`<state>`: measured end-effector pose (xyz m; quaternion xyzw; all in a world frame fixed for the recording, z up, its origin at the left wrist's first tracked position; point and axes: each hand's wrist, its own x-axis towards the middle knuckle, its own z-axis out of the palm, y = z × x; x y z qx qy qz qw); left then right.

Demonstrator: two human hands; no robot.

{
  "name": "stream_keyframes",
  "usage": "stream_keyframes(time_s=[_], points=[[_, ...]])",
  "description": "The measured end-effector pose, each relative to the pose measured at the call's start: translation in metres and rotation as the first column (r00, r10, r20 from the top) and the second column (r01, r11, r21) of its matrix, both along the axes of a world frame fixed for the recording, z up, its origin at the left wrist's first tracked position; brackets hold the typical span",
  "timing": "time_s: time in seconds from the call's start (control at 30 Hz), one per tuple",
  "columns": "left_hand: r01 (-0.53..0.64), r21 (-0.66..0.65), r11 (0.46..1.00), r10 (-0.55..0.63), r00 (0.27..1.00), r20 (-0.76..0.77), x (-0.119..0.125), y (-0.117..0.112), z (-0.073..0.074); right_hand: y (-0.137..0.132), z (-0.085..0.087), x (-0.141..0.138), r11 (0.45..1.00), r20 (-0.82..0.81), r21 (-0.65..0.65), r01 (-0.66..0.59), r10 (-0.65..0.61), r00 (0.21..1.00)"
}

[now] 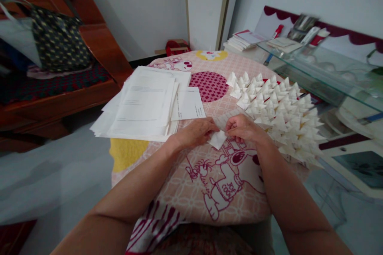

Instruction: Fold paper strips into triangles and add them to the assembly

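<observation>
Between my two hands, just above the patterned tablecloth (179,191), is a small folded piece of white paper (217,140). My left hand (200,131) pinches its left side, fingers closed. On the opposite side, my right hand (241,127) has thumb and forefinger pressed together at the paper's upper right edge. A large group of pointed folded paper pieces (275,107) stands in close rows to the right of my right hand. To the left lies a stack of printed paper sheets (146,99), with some smaller sheets (190,103) poking out beside it.
A glass shelf (317,67) with a metal container (303,26) and papers stands at the right, close to the table. On the left is a wooden bench (101,48) holding a dark patterned bag (58,40). A red object (176,48) sits on the floor behind the table.
</observation>
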<state>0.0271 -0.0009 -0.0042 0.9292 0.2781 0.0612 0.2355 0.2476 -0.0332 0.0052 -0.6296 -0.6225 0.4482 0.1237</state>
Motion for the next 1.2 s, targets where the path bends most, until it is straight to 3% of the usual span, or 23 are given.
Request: stream_keyframes(time_s=[0.1,0.23,0.33,0.43,0.53,0.63,0.77,0.93,1.13,1.2], points=[[0.009,0.012,1.000,-0.009,1.000,-0.005,0.000,0.000,0.001,-0.002,0.000,-0.010,0.998,0.013,0.037,-0.051,0.050,0.999],[0.008,0.027,1.000,-0.007,1.000,-0.021,0.001,0.000,0.001,-0.004,0.002,-0.021,0.980,0.216,0.160,-0.123,0.087,0.973],[0.005,0.012,1.000,-0.005,1.000,-0.027,0.002,0.000,0.002,-0.004,0.005,-0.013,0.992,0.247,0.094,-0.080,0.054,0.968],[0.001,-0.008,1.000,-0.001,1.000,-0.028,0.002,0.000,0.002,-0.002,0.006,0.003,1.000,0.203,0.001,-0.020,0.019,0.979],[-0.001,-0.013,1.000,0.001,1.000,-0.019,0.002,0.000,0.002,0.000,0.005,0.006,1.000,0.032,0.022,0.006,-0.007,0.999],[-0.004,-0.020,1.000,0.003,1.000,-0.010,0.001,0.002,0.001,-0.001,0.003,-0.009,0.999,-0.159,0.038,0.021,-0.014,0.987],[-0.056,-0.124,0.991,0.065,0.996,0.068,-0.002,0.011,-0.001,-0.002,-0.001,-0.032,0.997,-0.132,0.040,0.066,-0.060,0.989],[-0.190,-0.337,0.922,0.239,0.965,0.109,-0.012,0.020,0.000,-0.001,-0.004,-0.036,0.997,-0.078,0.050,0.061,-0.057,0.995],[-0.192,-0.584,0.788,0.256,0.966,0.028,-0.020,0.017,0.007,-0.001,-0.004,-0.035,0.996,-0.077,0.070,0.048,-0.043,0.996],[-0.214,-0.611,0.762,0.291,0.956,0.027,-0.020,0.017,0.007,-0.002,-0.003,-0.036,0.996,-0.074,0.075,0.051,-0.045,0.996]])
